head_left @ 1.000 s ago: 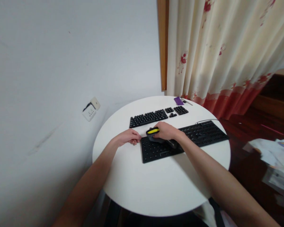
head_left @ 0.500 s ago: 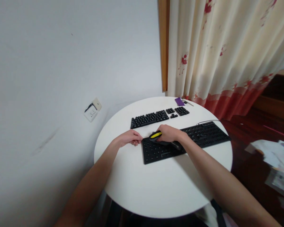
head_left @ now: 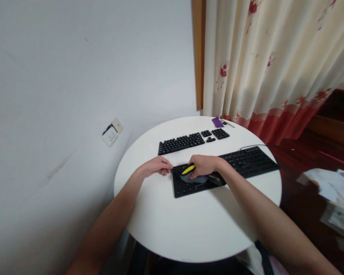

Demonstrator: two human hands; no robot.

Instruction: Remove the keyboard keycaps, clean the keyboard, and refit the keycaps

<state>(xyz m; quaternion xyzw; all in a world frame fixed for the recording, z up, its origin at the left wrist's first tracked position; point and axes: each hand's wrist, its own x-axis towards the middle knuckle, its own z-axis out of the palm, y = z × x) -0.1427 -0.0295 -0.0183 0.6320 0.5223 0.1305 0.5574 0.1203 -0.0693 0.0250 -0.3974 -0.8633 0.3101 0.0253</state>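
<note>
A black keyboard (head_left: 248, 163) with its keycaps off lies across the white round table, its cable at the far right end. My left hand (head_left: 158, 166) is closed, with thumb and fingertips pinched at the keyboard's left edge. Over the left part of the keyboard, my right hand (head_left: 205, 166) grips a dark grey and black tool with a yellow strip (head_left: 188, 170). The tool's exact kind is unclear, and my fingers cover part of it. Behind the keyboard, black keycaps (head_left: 181, 143) lie grouped in keyboard order.
A purple packet (head_left: 217, 122) and a thin pale stick (head_left: 228, 123) lie near the table's (head_left: 172, 225) far edge. A wall with a socket (head_left: 110, 136) stands left. Curtains (head_left: 269, 68) hang behind, and white papers and bags (head_left: 335, 191) lie at the right.
My right hand has tilted the tool and shifted it slightly toward me, so more of its grey side shows. My left hand stays at the keyboard's left edge.
</note>
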